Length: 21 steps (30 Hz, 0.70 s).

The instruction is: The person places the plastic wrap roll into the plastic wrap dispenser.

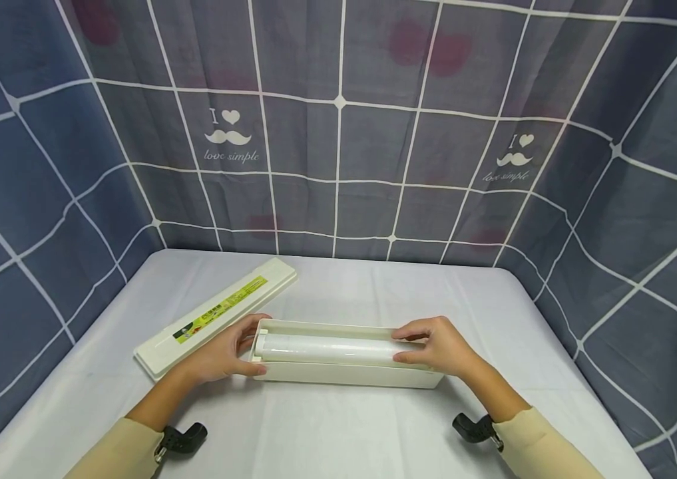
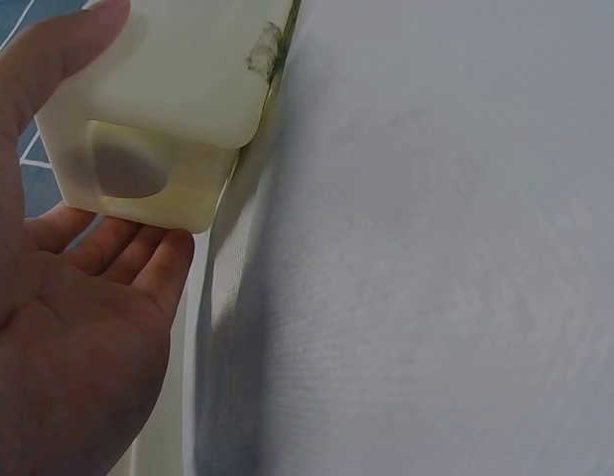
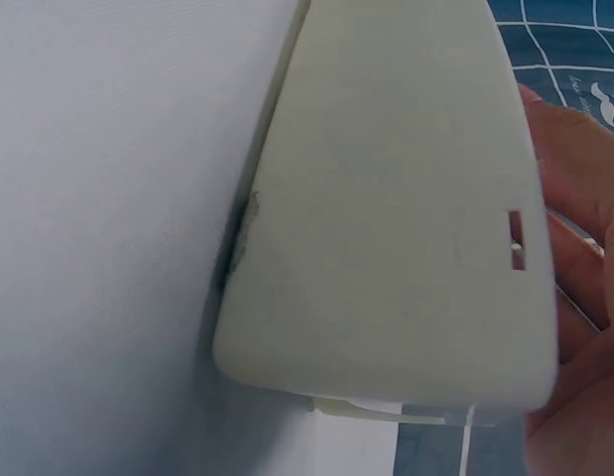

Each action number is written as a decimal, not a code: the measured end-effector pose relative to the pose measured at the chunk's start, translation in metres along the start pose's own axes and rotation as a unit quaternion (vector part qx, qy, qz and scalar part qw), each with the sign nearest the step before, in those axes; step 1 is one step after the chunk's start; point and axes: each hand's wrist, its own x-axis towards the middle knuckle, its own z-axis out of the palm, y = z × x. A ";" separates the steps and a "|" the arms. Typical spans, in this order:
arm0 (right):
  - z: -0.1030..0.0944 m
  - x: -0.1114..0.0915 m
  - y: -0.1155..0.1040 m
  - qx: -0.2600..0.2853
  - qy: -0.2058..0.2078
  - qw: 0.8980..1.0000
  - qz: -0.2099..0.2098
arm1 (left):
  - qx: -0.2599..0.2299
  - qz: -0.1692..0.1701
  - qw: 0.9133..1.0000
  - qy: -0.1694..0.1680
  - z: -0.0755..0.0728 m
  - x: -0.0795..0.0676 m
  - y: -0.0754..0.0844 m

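Note:
A long cream plastic box (image 1: 344,374) without its lid lies on the white cloth, with a roll of cling film (image 1: 326,350) inside along its length. My left hand (image 1: 224,352) grips the box's left end, thumb at the front and fingers round the end and back. In the left wrist view the box's end wall (image 2: 78,183) shows a round opening. My right hand (image 1: 441,349) holds the roll's right end between thumb and fingers, inside the box. In the right wrist view the front wall (image 3: 386,218) hides part of those fingers.
The cream lid (image 1: 275,274) with a green-yellow label (image 1: 221,309) lies slanted behind and left of the box, close to my left hand. White cloth (image 1: 338,432) covers the table. Blue-grey checked curtains (image 1: 308,140) stand at the back and both sides.

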 end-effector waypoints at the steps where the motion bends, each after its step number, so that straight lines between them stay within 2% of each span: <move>1: -0.001 -0.001 -0.001 0.003 0.004 1.000 -0.003 | 0.000 0.002 1.000 0.000 0.000 0.000 -0.001; 7: -0.006 -0.005 -0.001 0.026 0.024 0.999 -0.020 | 0.000 0.010 1.000 0.000 0.000 0.000 -0.001; 12: -0.012 -0.008 0.002 0.034 0.045 0.998 -0.026 | -0.001 0.000 1.000 0.001 0.000 -0.001 0.001; 21: -0.021 -0.018 0.013 0.058 0.080 0.995 0.003 | -0.006 0.002 1.000 -0.001 0.000 -0.001 0.002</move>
